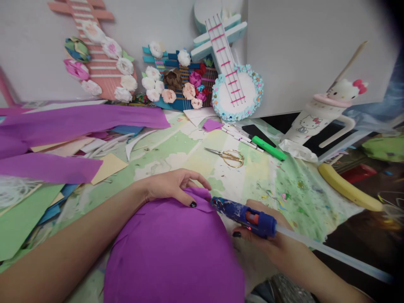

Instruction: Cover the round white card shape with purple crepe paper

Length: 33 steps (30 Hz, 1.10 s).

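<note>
A large round shape covered in purple crepe paper [173, 256] fills the near centre. My left hand [175, 185] lies on its top edge, fingers curled and pressing down a fold of the purple paper. My right hand [268, 235] grips a blue hot glue gun [244, 216] with a clear glue stick trailing right. The gun's nozzle points left at the paper edge beside my left thumb.
Gold scissors [229, 156], a green marker [268, 148] and pens lie on the paint-stained table [189, 151]. Purple crepe strips [78, 122] and paper sheets lie left. Craft guitars with paper flowers [176, 82] lean on the wall. A cat-themed cup [315, 120] and banana [347, 187] sit right.
</note>
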Tool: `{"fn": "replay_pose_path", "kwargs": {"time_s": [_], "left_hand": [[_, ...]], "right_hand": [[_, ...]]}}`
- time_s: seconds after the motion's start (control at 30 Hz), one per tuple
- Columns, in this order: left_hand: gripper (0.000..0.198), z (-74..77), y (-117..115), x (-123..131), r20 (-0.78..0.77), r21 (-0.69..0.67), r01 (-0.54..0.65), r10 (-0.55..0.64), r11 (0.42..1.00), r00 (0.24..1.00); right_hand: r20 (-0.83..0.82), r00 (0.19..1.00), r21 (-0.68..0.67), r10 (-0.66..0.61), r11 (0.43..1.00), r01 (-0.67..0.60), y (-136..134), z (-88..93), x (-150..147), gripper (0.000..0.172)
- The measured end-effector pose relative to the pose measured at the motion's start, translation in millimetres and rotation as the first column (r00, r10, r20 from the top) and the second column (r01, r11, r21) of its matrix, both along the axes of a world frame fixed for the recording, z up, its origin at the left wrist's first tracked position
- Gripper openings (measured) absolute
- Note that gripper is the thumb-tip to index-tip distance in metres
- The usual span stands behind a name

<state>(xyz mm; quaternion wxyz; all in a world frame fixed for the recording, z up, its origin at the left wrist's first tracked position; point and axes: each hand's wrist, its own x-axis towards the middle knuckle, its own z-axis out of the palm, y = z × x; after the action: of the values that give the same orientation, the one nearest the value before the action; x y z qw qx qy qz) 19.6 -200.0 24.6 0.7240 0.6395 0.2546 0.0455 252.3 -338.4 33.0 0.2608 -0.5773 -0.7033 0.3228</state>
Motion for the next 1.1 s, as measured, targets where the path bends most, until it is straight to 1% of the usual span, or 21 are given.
{"fn": "replay_pose_path", "kwargs": {"time_s": [0.17,0.23,0.37,0.43,0.53,0.67,0.8,0.97,1.1], "left_hand": [[0.045,0.4,1,-1,-0.052,-0.01,-0.014,0.013,1.0,0.999],[0.046,0.7,0,-1,-0.055,-0.015,-0.014,0.013,1.0,0.998],[0.051,3.1,-1,0,-0.061,0.004,-0.022,0.023,1.0,0.998],[0.051,4.7,-1,0,-0.064,0.011,-0.019,0.02,1.0,0.998],[0.05,5.9,-2,0,-0.071,0.022,-0.019,0.021,1.0,0.997],[0.049,4.9,-1,-1,-0.07,0.054,-0.02,0.024,0.998,0.997],[0.05,3.3,-1,-1,-0.048,0.021,-0.008,0.009,1.0,0.999],[0.051,2.5,0,-1,-0.063,0.019,0.002,-0.001,1.0,0.998],[0.051,3.1,0,-1,-0.095,0.042,0.001,0.003,0.999,0.995]], "right_hand": [[-0.028,0.999,0.015,-0.019,1.0,0.019,-2,3.2,3,0.022],[-0.009,1.0,0.029,-0.016,0.999,0.016,-3,4.1,2,0.023],[0.026,0.999,0.055,0.04,0.998,-0.041,-3,2.4,0,0.022],[0.03,0.998,0.059,0.057,0.997,-0.059,-3,0.2,0,0.022],[0.063,0.996,0.069,0.057,0.996,-0.061,-4,-2.4,2,0.022],[0.112,0.993,0.045,0.039,0.998,-0.045,-8,-3.7,6,0.023],[0.121,0.993,0.05,0.017,0.998,-0.024,-10,-5.5,8,0.023],[0.105,0.994,0.103,0.026,0.994,-0.037,-7,-9.0,5,0.021],[0.159,0.986,0.115,0.058,0.99,-0.076,-7,-6.5,5,0.021]]}}
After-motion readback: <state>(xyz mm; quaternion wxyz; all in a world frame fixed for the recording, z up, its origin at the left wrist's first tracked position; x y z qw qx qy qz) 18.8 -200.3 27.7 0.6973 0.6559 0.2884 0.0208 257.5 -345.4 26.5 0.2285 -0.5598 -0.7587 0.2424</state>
